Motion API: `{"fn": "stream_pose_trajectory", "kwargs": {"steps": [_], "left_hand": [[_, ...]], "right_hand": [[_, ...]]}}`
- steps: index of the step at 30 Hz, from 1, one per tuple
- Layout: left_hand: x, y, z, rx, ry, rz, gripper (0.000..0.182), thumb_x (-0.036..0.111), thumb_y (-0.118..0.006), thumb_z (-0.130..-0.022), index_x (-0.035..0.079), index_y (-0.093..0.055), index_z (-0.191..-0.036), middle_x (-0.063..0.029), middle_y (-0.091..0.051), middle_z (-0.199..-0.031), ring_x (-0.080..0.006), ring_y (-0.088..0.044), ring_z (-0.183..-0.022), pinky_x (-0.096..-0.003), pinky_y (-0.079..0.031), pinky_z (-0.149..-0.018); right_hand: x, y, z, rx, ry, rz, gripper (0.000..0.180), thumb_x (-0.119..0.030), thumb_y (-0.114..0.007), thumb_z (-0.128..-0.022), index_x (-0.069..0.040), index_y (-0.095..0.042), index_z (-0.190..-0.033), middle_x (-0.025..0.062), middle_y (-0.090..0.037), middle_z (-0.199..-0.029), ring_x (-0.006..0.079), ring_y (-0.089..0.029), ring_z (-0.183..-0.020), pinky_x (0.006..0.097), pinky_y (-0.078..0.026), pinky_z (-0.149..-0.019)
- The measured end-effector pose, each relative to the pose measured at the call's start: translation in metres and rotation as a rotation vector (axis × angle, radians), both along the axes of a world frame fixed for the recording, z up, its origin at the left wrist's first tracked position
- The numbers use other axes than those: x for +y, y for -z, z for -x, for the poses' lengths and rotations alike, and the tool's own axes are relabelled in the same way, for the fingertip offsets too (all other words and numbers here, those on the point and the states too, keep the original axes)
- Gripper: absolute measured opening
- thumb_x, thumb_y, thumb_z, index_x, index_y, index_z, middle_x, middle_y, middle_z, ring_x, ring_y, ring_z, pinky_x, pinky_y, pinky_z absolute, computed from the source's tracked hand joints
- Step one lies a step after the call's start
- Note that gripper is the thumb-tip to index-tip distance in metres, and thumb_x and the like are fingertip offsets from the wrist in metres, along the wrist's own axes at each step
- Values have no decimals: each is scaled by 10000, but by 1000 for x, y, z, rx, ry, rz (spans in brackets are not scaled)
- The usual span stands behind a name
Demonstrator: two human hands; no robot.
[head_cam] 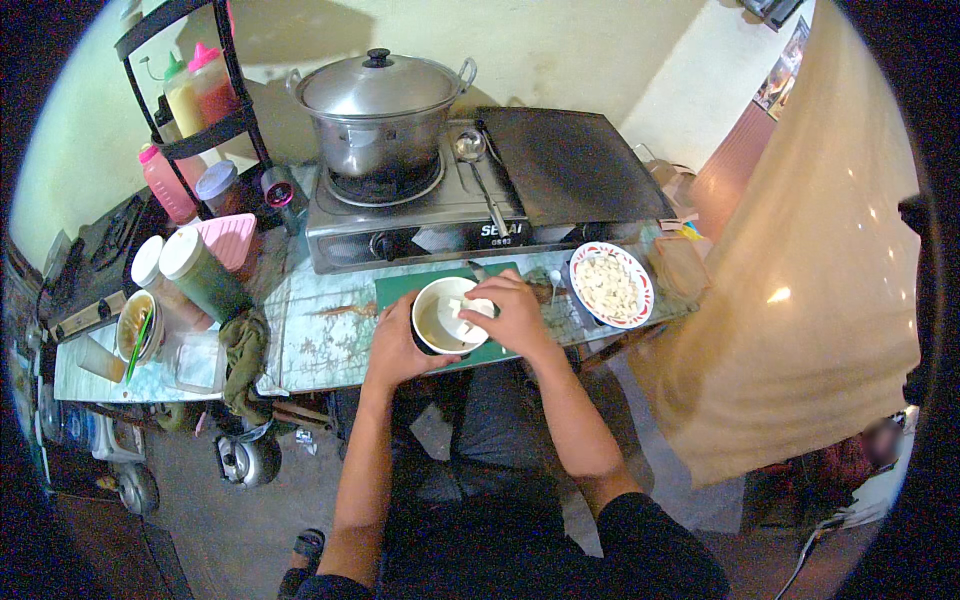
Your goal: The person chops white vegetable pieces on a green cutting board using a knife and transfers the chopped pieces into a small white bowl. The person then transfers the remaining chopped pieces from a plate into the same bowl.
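Note:
My left hand grips the side of a white round bowl, tilted above a green cutting board. Over the bowl's right rim reaches my right hand, its fingertips at small white pieces inside; whether they pinch one cannot be told. Part of a knife shows behind the bowl, its rest hidden by the bowl and my right hand. To the right, a red-patterned white plate holds many pale cut pieces, with a small white spoon lying beside it.
Behind the board stands a gas stove with a lidded metal pot, a ladle and a dark flat plate. At left are lidded containers, a bowl with a green-handled utensil, a cloth and a bottle rack.

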State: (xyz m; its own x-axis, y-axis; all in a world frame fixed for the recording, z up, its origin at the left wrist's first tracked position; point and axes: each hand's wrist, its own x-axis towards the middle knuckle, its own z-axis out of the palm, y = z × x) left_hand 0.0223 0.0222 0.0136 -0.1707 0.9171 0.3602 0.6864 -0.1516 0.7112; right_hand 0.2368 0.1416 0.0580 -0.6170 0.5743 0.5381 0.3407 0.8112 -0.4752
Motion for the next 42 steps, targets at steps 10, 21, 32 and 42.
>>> {"fn": "stream_pose_trajectory", "kwargs": {"steps": [10,21,32,42], "left_hand": [[2,2,0,-15,13,4,1196,513,-1051,-528,-10,-548,-1479,-218,-709,-1374,-424,-663,-1300,-530,-476,-1164],[-1,3,-1,-50,16,23,1182,484,-1055,-532,15,-547,-1490,-202,-708,-1386,-420,-666,-1300,-536,-479,-1161],[-1,2,0,-44,17,17,1169,529,-1052,-536,9,-571,-1466,-220,-723,-1338,-430,-679,-1268,-523,-504,-1127],[0,6,1,16,4,23,1173,531,-1049,-543,11,-568,-1478,-221,-715,-1362,-432,-679,-1269,-530,-503,-1131]], "right_hand": [[61,-13,-173,-33,774,-163,252,-144,-901,-821,-34,-830,-1036,132,-762,-967,344,-718,-917,442,-576,-854],[38,-2,-171,-222,802,-129,253,-259,-924,-780,-70,-846,-930,87,-740,-910,323,-710,-970,458,-562,-913],[-7,-4,-17,38,192,-24,277,-272,-952,-788,-77,-848,-954,71,-689,-897,288,-653,-909,420,-539,-821],[-8,2,4,54,129,3,222,-244,-935,-814,-110,-867,-978,90,-620,-946,312,-621,-1001,432,-526,-889]]}}
